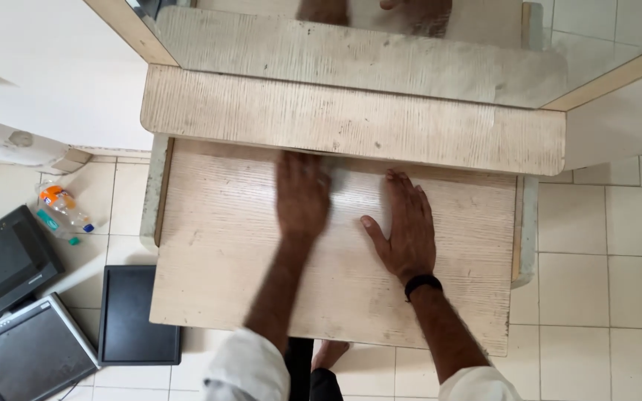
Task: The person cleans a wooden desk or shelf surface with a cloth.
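A pale wooden sliding shelf [209,252] is pulled out under a pale wooden desk top [351,119]. My left hand [301,194] lies palm down on the shelf near its back edge, blurred, with nothing visible in it. My right hand [405,226] rests flat on the shelf beside it, fingers spread, a black band [422,284] on its wrist. Both hands touch only the board.
A mirror [380,52] stands behind the desk top and reflects my arms. On the tiled floor at left lie a plastic bottle [65,209], a flat black panel [139,315] and two old monitors [9,297]. My foot [328,353] shows below the shelf.
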